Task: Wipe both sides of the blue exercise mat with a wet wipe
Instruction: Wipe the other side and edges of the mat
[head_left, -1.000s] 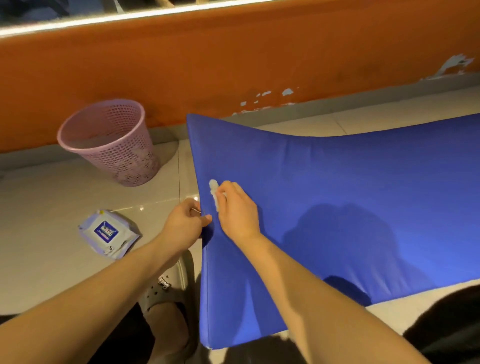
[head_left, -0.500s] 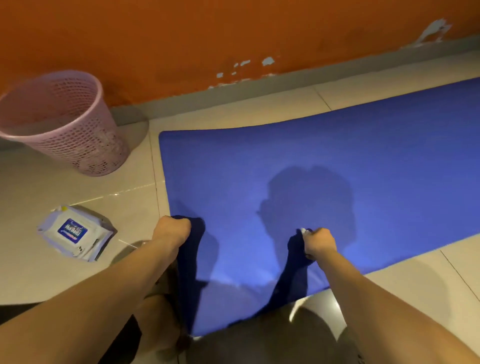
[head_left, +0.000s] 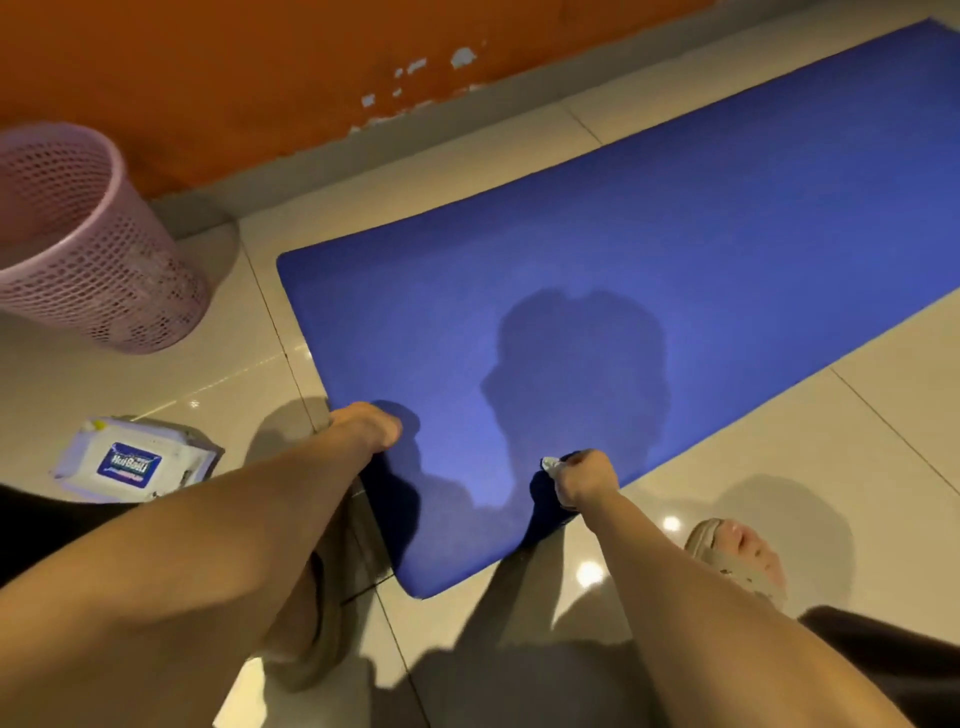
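At far left we see a pink mesh basket (head_left: 88, 249) by the orange wall, and a pack of wipes (head_left: 132, 462) on the tiled floor nearer us. Our left grip (head_left: 363, 426) curls over the short end of the blue mat (head_left: 623, 260), which spreads across the floor to the right. Our right grip (head_left: 584, 475) clutches the mat's near edge together with a crumpled wet wipe (head_left: 550, 463).

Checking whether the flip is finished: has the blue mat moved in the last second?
Yes. The blue mat came down: its far edge, earlier raised in front of the orange wall, now lies on the floor tiles below it.
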